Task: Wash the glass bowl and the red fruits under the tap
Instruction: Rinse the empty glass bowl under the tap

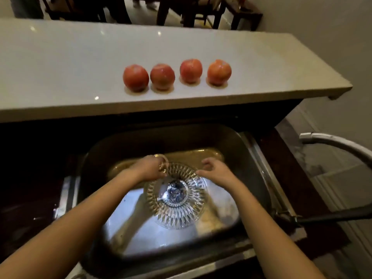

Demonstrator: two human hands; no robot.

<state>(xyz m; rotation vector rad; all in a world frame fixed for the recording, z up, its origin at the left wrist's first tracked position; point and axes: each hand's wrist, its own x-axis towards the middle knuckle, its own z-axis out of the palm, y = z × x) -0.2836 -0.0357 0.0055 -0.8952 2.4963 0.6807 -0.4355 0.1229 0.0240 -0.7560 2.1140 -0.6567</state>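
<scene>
left hand (pixel 154 167): gripping the far left rim of the glass bowl (pixel 176 195), fingers curling over the edge, a ring or bangle glinting there
right hand (pixel 214 170): resting at the far right rim, fingers loosely curled, thumb seeming to touch the edge; not clear whether it is really clamping
glass bowl: sitting low inside the sink (pixel 255 156), tilting toward the camera, cut pattern and thick centre showing
tap (pixel 330 141): spout ending well to the right of the bowl, no stream showing
red fruits (pixel 135 77): four in a row on the white counter (pixel 60 63) behind the sink, two left ones nearly touching, all well apart from the hands
bowl handling: judging it heavy, rigid, brittle; cut facets giving some grip but wet glass likely getting slippery; steel basin risking a chip if it is dropping
where to hold: both hands on opposite rim points, thumbs inside, fingers under
fruit handling: looking firm, smooth, round, likely rolling; one palm cupping each
</scene>
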